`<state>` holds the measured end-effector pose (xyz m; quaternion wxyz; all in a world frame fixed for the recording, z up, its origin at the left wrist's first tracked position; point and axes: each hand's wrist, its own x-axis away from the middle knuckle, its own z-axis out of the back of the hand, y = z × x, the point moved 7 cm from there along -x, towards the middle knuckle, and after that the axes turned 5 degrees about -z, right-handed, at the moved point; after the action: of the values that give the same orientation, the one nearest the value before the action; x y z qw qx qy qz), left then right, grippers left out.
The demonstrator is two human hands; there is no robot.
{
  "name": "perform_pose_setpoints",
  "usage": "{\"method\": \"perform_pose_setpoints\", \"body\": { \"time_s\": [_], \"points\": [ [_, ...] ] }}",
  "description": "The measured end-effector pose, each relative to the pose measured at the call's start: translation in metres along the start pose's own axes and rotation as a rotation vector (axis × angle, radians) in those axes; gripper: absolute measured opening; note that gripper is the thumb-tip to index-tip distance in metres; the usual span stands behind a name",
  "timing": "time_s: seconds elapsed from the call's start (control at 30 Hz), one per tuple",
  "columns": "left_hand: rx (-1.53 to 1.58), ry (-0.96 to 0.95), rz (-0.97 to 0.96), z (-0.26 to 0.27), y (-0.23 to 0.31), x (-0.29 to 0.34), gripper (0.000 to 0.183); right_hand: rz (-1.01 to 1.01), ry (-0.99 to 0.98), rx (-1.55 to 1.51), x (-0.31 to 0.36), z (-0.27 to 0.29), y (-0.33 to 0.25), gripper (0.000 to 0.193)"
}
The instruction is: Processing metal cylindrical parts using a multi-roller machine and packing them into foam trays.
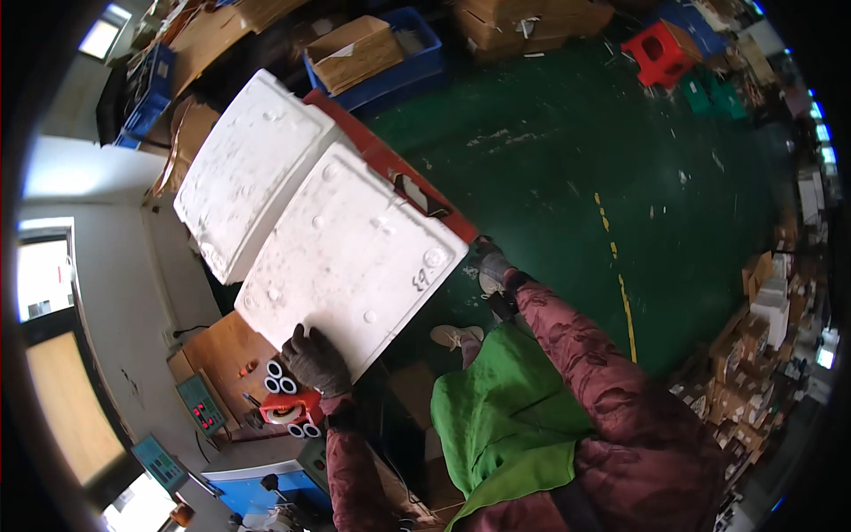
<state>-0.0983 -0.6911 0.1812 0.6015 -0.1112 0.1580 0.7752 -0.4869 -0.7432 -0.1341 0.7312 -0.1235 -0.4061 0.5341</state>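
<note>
Two white foam panels [341,253] [253,168], scuffed and dimpled, lie side by side; whether they are lids or box bottoms I cannot tell. Under their right edge shows a long red frame [372,146]. My left hand [316,359], in a dark grey glove, rests with fingers spread on the lower corner of the nearer panel. My right hand [493,260], gloved too, is at the near end of the red frame, its fingers curled at that corner and partly hidden. A green apron [501,408] covers my front.
A wooden workbench [226,350] at the left bears white rings [281,379], an orange-red tape dispenser [288,410] and a green box with a red display [200,404]. Blue crates [417,35] and cartons stand at the back. A red stool [660,53] and stacked boxes [736,390] line the right.
</note>
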Motion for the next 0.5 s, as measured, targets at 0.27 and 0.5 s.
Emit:
{"method": "perform_pose_setpoints", "body": {
  "time_s": [0.27, 0.5],
  "points": [
    [-0.033, -0.104, 0.038, -0.013, 0.01, -0.004, 0.017, 0.478, 0.006, 0.121, 0.001, -0.011, -0.016, 0.034],
    [-0.071, -0.02, -0.059, -0.006, -0.011, 0.008, 0.017, 0.365, -0.514, 0.535, 0.033, -0.019, -0.039, 0.037]
  ]
}}
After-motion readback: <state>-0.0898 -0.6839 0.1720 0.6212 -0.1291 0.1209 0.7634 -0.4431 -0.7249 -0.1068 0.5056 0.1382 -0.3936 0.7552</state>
